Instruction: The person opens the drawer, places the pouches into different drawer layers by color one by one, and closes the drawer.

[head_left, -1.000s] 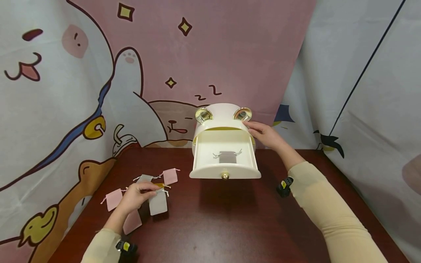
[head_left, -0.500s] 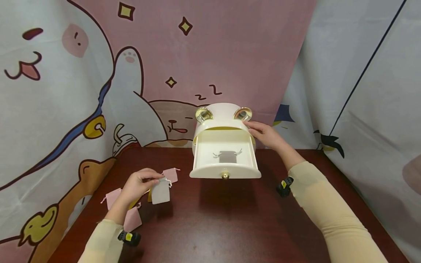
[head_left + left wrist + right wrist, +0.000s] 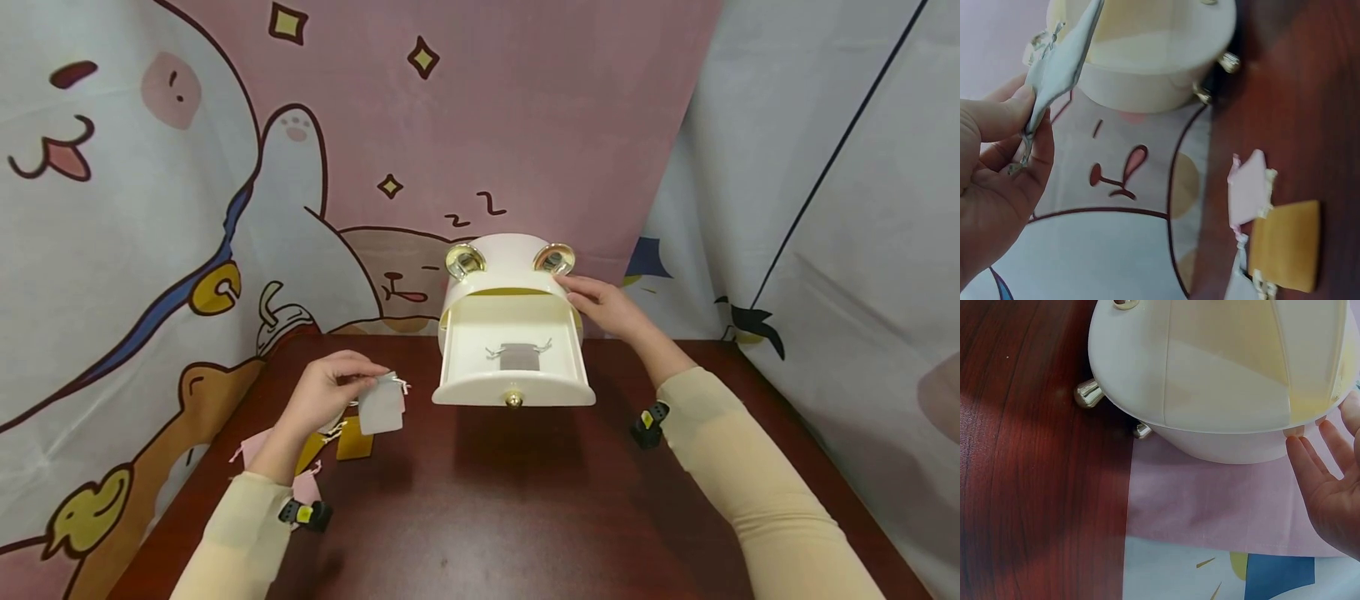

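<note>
Thumb and fingers of my left hand (image 3: pixel 322 396) pinch a light grey drawstring pouch (image 3: pixel 381 407) by its gathered top, above the table's left side. In the left wrist view this pouch (image 3: pixel 1063 65) is seen edge-on, its white cords beside the fingers. My right hand (image 3: pixel 607 310) touches the right side of a cream rounded box (image 3: pixel 506 252) with extended fingers. Its drawer (image 3: pixel 480 393) stands pulled out, and a darker grey pouch (image 3: pixel 519 358) lies inside. The right wrist view shows the fingertips (image 3: pixel 1297 447) at the box's edge.
Mustard pouches (image 3: pixel 356 439) and pink pouches (image 3: pixel 306 487) lie on the dark red table (image 3: pixel 480 517) under and around my left forearm, partly hidden. Gold round fittings (image 3: pixel 554 260) stick up from the box. A cartoon-printed cloth (image 3: pixel 525 125) hangs behind the table.
My left hand has lifted the light grey pouch off the pile and carried it up and right toward the drawer, uncovering mustard pouches. The right hand and the box have stayed put.
</note>
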`<state>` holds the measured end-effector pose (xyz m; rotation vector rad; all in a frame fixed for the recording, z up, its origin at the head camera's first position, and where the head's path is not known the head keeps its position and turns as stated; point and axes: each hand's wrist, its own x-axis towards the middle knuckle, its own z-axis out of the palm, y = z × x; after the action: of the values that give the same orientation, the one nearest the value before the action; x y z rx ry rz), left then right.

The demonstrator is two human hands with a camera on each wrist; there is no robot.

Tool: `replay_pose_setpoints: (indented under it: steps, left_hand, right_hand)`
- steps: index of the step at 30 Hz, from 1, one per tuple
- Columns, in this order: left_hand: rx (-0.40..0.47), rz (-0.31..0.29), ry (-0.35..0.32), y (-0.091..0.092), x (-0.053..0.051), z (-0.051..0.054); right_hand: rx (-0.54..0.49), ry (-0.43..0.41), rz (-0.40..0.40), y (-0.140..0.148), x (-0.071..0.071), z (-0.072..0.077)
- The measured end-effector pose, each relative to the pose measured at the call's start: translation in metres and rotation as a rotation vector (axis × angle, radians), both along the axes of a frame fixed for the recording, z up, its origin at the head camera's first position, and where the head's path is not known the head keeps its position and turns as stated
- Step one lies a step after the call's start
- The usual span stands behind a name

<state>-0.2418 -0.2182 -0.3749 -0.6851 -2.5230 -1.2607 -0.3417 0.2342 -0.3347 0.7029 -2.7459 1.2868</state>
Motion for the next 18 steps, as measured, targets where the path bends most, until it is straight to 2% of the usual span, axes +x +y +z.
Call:
replay_pose_setpoints:
  steps: [4, 12, 18]
  left_hand:
    - [-0.005, 0.002, 0.04, 0.008, -0.003, 0.015]
    - [-0.045, 0.047, 0.15, 0.028, -0.009, 0.043]
    - [-0.061, 0.023, 0.171, 0.043, -0.013, 0.065]
  right_hand:
    - [0.008, 0.006, -0.002, 0.001, 0.0, 0.0]
    - [0.005, 0.005, 0.004, 0.001, -0.001, -0.001]
    - [0.014, 0.005, 0.001, 0.0, -0.001, -0.001]
